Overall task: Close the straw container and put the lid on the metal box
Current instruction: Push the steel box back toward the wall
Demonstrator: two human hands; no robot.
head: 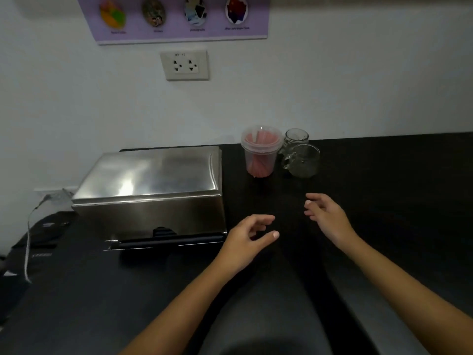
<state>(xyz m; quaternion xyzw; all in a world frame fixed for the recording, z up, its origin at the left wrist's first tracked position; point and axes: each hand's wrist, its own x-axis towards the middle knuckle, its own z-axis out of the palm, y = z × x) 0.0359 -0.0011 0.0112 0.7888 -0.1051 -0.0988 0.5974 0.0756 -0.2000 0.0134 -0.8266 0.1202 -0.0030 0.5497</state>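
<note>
- Both forearms come in from the bottom edge over the black counter [384, 201], which is the biggest thing here and has loads of bare room in front of and to the right of the metal box [151, 198].
- Metal box sits left of centre, back near the wall, lid [153, 172] already on and flush all round.
- Left hand [247, 239] hovers just off the box's front right corner, fingers loosely curled and apart, holding nothing.
- Right hand [325, 216] is further right of the box, same deal: relaxed, half spread, empty.
- Straw container [261, 152] stands right of the box's back corner, lid on, pink straws inside.
- Two glass cups [302, 157] just beside it, further from the box.
</note>
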